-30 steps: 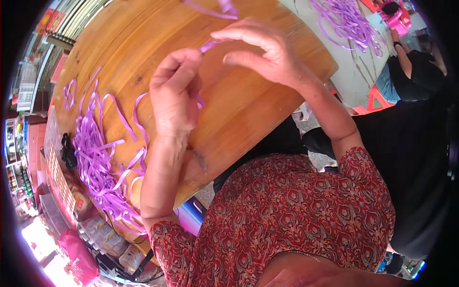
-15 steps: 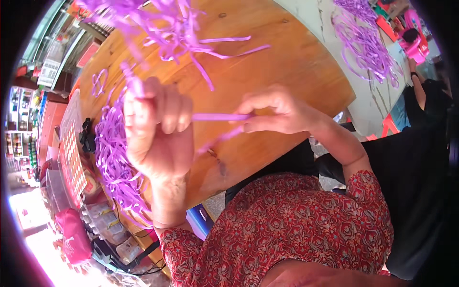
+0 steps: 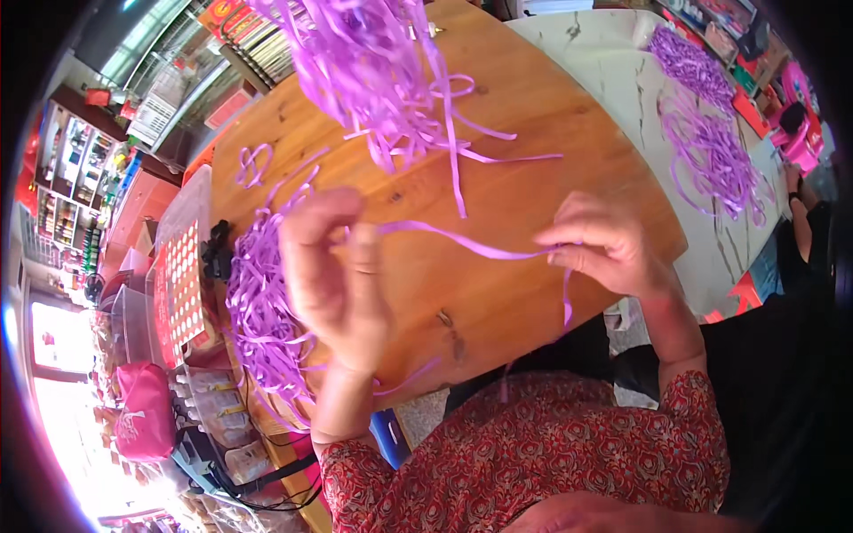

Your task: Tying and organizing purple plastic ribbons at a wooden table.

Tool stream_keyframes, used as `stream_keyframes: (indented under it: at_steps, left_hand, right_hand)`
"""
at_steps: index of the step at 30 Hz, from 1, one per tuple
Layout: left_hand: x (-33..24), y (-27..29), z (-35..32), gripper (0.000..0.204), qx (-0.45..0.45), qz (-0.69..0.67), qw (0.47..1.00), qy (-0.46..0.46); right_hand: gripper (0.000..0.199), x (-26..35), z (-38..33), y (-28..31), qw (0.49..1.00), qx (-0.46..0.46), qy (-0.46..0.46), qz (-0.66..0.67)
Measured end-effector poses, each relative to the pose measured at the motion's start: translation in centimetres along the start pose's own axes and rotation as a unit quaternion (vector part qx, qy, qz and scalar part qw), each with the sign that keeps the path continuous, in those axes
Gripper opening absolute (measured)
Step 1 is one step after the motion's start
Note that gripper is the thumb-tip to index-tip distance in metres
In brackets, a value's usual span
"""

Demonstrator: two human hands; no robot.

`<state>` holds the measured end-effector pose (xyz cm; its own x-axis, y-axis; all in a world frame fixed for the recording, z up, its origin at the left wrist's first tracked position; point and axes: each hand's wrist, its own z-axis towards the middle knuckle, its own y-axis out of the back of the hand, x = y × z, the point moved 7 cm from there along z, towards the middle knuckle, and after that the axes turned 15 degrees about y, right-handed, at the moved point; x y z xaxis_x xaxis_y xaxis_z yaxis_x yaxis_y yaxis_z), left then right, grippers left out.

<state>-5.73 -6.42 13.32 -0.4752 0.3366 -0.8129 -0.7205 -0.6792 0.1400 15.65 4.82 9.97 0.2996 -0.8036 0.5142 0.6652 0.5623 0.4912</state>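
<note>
A thin purple ribbon strip (image 3: 462, 242) is stretched between both hands above a round wooden table (image 3: 533, 115). My left hand (image 3: 333, 275) pinches one end at the table's near left. My right hand (image 3: 600, 244) grips the other end near the table's right edge, with a short tail hanging down from it. A heap of purple strips (image 3: 258, 320) lies just left of my left hand. A bigger tangle of purple strips (image 3: 373, 62) sits at the far side of the table.
More purple strips (image 3: 711, 151) lie on a white marbled surface (image 3: 613, 53) at the right. A red sheet in a clear tray (image 3: 178, 275), a pink bag (image 3: 142, 413) and shelves of goods (image 3: 62, 213) stand at the left. Another person's arm (image 3: 800, 235) shows far right.
My hands have moved apart, pulling the strip out longer between them. The view has shifted so more of the table and the far tangle shows.
</note>
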Motion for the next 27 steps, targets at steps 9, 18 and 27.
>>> stream_keyframes:
  at_steps: [9,18,27]
  left_hand:
    - [3.9,-12.4,-4.0,0.028,0.297,-0.257,0.862,0.319]
    - [5.0,-15.0,-5.9,0.023,0.405,-0.189,0.840,0.307]
    - [5.9,-12.3,-5.2,0.008,0.345,-0.085,0.872,0.336]
  right_hand:
    - [0.029,2.7,0.6,-1.1,0.976,0.024,0.055,-0.211]
    - [0.035,0.1,-1.9,0.7,0.983,-0.043,-0.057,-0.168]
    - [0.022,-1.6,-3.8,1.9,0.989,-0.019,-0.120,-0.083]
